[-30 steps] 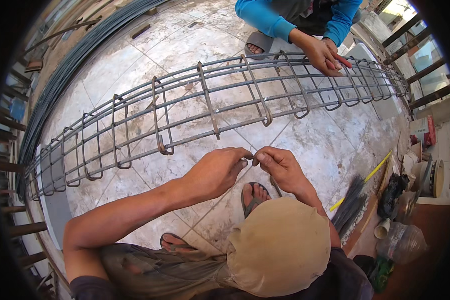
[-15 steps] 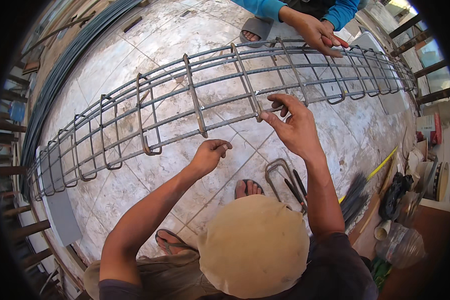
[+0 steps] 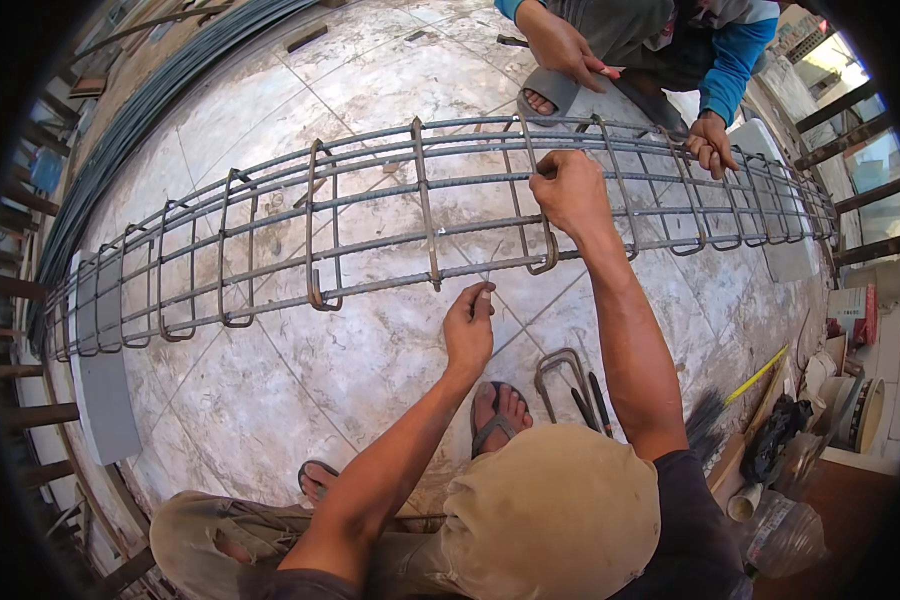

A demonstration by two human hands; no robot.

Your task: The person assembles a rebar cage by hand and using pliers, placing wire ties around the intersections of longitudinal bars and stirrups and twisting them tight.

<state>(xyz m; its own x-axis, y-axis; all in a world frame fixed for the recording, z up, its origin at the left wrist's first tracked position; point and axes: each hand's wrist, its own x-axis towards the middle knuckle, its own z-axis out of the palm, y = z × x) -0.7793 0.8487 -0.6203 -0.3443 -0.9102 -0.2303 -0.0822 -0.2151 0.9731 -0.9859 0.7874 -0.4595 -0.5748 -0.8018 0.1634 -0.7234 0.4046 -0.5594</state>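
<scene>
A long rebar cage [image 3: 370, 195] of ribbed bars and square stirrups runs across the view above a tiled floor. Just below its near bar, my left hand [image 3: 468, 328] is closed in a pinch on a thin tie wire [image 3: 494, 262] that sticks up from the fingertips. My right hand [image 3: 574, 192] reaches over the near bars, its fingers closed where a stirrup [image 3: 547, 245] crosses a lengthwise bar. Those fingertips are partly hidden, so whether they grip steel or wire I cannot make out.
Opposite, a co-worker's hand [image 3: 562, 48] holds a red-handled tool; their other hand [image 3: 710, 147] touches the cage. Pliers-like handles [image 3: 598, 402] and bent stirrups [image 3: 558, 368] lie near my foot. Grey blocks [image 3: 108, 400] support the cage. Long rods [image 3: 120, 150] lie at left.
My right hand has moved from the stirrup's lower corner up and inward over the cage. My left hand has shifted right. The co-worker's tool hand has drawn back from the cage.
</scene>
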